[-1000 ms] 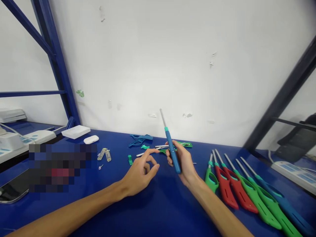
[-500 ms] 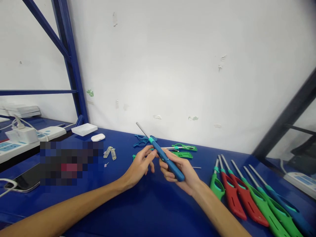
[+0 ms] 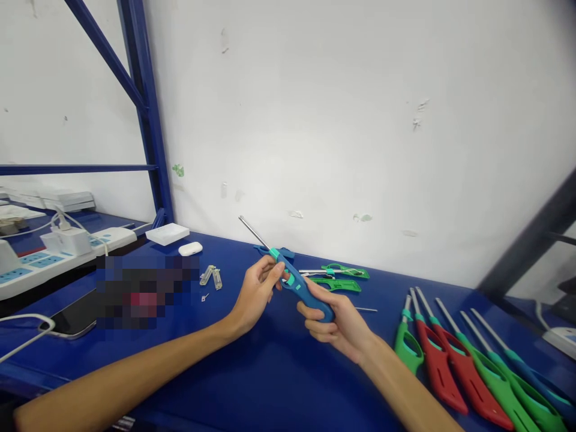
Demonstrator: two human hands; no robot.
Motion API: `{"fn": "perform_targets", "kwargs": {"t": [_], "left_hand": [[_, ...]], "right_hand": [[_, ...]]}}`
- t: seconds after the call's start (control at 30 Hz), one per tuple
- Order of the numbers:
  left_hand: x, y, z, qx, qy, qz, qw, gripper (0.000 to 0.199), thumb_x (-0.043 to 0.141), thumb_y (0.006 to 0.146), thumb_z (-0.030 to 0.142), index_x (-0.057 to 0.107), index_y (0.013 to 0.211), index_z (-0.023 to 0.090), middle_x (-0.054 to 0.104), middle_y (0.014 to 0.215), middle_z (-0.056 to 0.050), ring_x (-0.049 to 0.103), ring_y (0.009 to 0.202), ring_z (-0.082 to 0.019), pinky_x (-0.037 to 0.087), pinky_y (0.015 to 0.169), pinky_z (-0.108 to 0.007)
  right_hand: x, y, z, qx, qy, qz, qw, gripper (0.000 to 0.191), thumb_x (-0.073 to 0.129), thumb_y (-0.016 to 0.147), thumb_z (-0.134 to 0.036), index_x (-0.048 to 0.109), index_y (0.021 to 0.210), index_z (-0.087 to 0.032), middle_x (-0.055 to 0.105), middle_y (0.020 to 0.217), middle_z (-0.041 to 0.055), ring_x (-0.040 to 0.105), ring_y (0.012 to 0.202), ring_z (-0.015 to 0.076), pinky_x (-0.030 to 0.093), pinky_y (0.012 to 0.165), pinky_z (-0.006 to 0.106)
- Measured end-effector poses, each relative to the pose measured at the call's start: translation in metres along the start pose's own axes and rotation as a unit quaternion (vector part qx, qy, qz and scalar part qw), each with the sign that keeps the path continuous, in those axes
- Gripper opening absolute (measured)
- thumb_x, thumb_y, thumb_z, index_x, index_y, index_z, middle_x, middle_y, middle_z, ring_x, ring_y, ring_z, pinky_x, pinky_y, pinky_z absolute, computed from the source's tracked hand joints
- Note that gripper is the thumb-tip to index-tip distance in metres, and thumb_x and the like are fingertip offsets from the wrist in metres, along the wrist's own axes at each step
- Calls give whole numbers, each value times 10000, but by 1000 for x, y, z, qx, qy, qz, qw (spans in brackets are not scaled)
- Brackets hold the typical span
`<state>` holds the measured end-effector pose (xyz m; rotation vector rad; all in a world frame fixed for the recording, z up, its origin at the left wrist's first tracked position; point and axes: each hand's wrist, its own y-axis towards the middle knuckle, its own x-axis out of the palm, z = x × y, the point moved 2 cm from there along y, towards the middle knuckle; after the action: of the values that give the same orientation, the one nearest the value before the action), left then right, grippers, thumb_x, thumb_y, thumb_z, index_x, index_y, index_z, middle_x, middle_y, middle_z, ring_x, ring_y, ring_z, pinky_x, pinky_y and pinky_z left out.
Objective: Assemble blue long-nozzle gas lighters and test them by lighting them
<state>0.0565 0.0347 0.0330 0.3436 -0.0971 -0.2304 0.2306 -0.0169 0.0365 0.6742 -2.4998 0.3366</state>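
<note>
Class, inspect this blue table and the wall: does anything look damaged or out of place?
Yes. Beyond the held blue lighter, a green lighter casing lies opened, insides exposed, unlike the assembled lighters lined up at right. The wall is marked and scuffed.

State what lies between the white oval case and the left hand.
In the head view, two narrow translucent plastic pieces and one tiny pale part lie there.

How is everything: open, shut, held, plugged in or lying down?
Blue lighter: tilted, held in both hands
Left hand: pinching its front
Right hand: gripping its handle
Green casing halves: apart, lying
White rounded case: closed
Phone: lying flat, screen dark
Left-side power strip: adapter plugged in
Row of lighters: lying side by side
</note>
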Motion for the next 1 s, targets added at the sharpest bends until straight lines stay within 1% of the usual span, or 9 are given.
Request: {"fn": "perform_targets", "kwargs": {"t": [0.17, 0.27, 0.37, 0.5, 0.57, 0.73, 0.8, 0.9, 1.0], "left_hand": [[4, -8, 1, 19, 4, 29, 999, 335, 587, 1030, 411, 603, 1235, 146, 668, 1066, -64, 667, 811, -155, 599, 704, -317], [8, -14, 3, 26, 24, 0, 999, 323, 607, 1018, 403, 598, 1215, 148, 668, 1107, -72, 673, 800, -149, 586, 674, -291], [13, -19, 7, 21, 50, -49, 997, 356, 670, 970, 408, 591, 1238, 187, 654, 1261, -96, 718, 805, -154, 537, 618, -237], [17, -25, 12, 12, 69, -90, 993, 686, 745, 903, 404, 402, 1485, 286, 597, 1407, -141, 751, 790, -168, 478, 563, -216], [18, -26, 11, 3, 71, -102, 992, 807, 771, 877, 404, 325, 1541, 299, 576, 1436, -167, 750, 764, -165, 470, 550, -216], [21, -25, 3, -20, 52, -128, 990, 895, 854, 776, 355, 384, 1532, 262, 536, 1482, -201, 749, 757, -174, 475, 529, -203], [23, -25, 0, -29, 35, -125, 991, 880, 859, 765, 338, 408, 1516, 247, 565, 1453, -202, 744, 706, -169, 486, 521, -210], [27, -26, -2, -34, 0, -127, 991, 798, 841, 794, 345, 452, 1474, 193, 710, 1233, -164, 740, 636, -174, 533, 554, -240], [29, -27, 0, -33, -32, -128, 991, 756, 841, 804, 371, 484, 1434, 152, 767, 1053, -123, 726, 581, -171, 538, 543, -238]], "right_hand": [[-2, 1, -3, -47, -19, 26, 998, 261, 609, 1013, -393, 627, 1107, -150, 603, 791, -38, 490, 501, 44, 407, 415, 163], [-2, 1, -3, -66, -38, 55, 996, 250, 618, 1010, -378, 628, 1113, -151, 610, 807, -33, 507, 518, 49, 424, 430, 168], [-3, 2, -3, -70, -53, 90, 992, 257, 622, 1007, -378, 625, 1133, -153, 623, 840, -22, 533, 548, 59, 451, 454, 179], [-4, 1, -4, -64, -72, 126, 987, 277, 618, 1007, -391, 620, 1156, -157, 627, 860, -16, 538, 560, 62, 460, 462, 185], [-3, 0, -5, -59, -87, 132, 986, 283, 615, 1008, -398, 618, 1159, -158, 622, 852, -19, 526, 548, 58, 448, 450, 179], [4, 0, 1, -55, -132, 143, 979, 274, 619, 1009, -391, 619, 1148, -155, 603, 807, -35, 486, 503, 42, 400, 409, 158], [5, 1, 5, -60, -140, 150, 977, 279, 614, 1011, -399, 618, 1145, -154, 595, 791, -41, 467, 487, 37, 384, 397, 155], [6, 3, 10, -63, -140, 153, 976, 284, 606, 1015, -411, 618, 1136, -153, 586, 773, -47, 447, 471, 33, 366, 386, 152], [7, 5, 12, -61, -131, 152, 978, 281, 607, 1014, -413, 621, 1115, -152, 582, 765, -49, 443, 467, 32, 362, 384, 152]]}}
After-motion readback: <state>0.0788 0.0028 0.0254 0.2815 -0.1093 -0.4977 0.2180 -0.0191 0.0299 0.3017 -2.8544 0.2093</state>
